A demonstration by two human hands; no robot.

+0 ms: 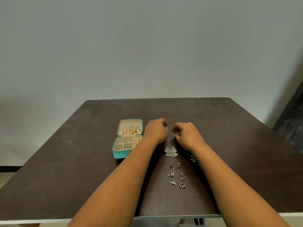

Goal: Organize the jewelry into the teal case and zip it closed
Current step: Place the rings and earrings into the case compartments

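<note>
With the teal case open on the table and partly filled, each hand, left and right, pinched a small piece, while silver earrings lay unpacked nearer the person.

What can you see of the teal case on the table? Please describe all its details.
The teal case is a small rectangular box with rounded corners, lying open on the dark table, left of the left hand. Its lining looks cream and soft. The raised lid holds hanging gold-coloured chains. The base is divided into several compartments, most of which look empty; gold pieces sit along its right side. The left forearm passes over its near right corner; contact is unclear.
</note>
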